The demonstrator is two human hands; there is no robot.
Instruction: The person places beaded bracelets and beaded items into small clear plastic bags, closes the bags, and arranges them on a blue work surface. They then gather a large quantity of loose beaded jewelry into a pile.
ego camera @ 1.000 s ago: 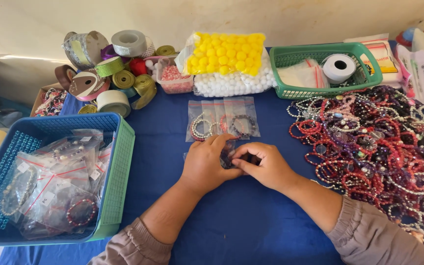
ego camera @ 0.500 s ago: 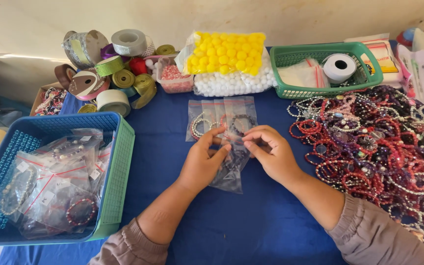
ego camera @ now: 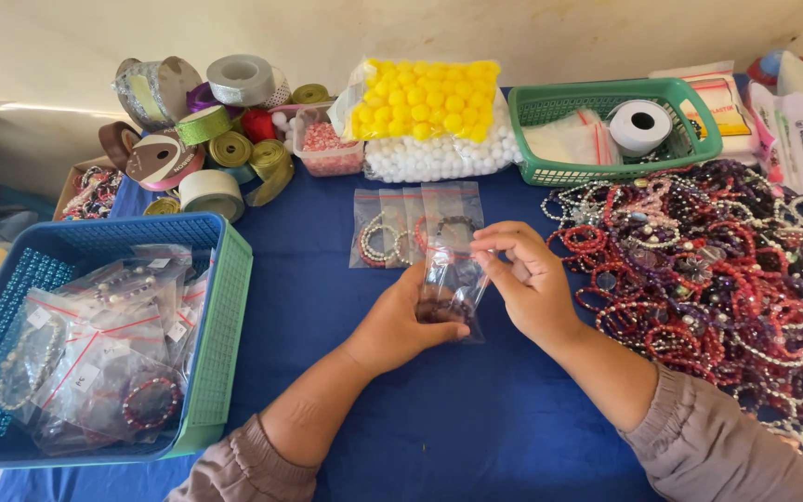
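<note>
Hands (ego camera: 401, 325) (ego camera: 532, 279) w/ bagged bracelet (ego camera: 443, 302)

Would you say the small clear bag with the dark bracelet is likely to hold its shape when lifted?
Probably not: the small clear bag looks thin and crinkled, so likely floppy. The dark bracelet sits low, so it would probably sag there. Its glossy film may slip.

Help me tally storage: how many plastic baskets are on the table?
2. A blue-and-green basket at the left edge holds bagged bracelets; a green basket at the back right holds a tape roll and packets. Others may lie outside the view.
</note>
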